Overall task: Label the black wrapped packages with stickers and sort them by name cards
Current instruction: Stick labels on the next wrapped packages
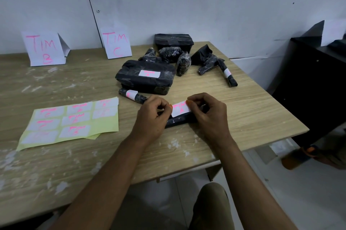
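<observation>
Near the front edge of the surface [243, 117], in the head view, a white sticker [180, 109] marked in pink is held stretched between both hands over a small black wrapped package [177, 121]. The left hand [152, 115] is curled, its fingertips pinching the sticker's left end; the right hand [207, 112] is likewise curled and pinches the right end while resting against the package. The sticker is judged light, limp and tacky — best kept taut by its two ends until pressed down. The package looks glossy with film, probably slippery, and is best steadied from its sides.

Further back, a cluster of black packages is seen, among them a large block [146, 78] already labelled and two slim rolls with white bands. A sticker sheet [72, 123] lies to the left, well apart from the hands. Name cards [44, 48] stand against the wall — open room is left before them, whereas the surface's right edge runs close beside the right hand.
</observation>
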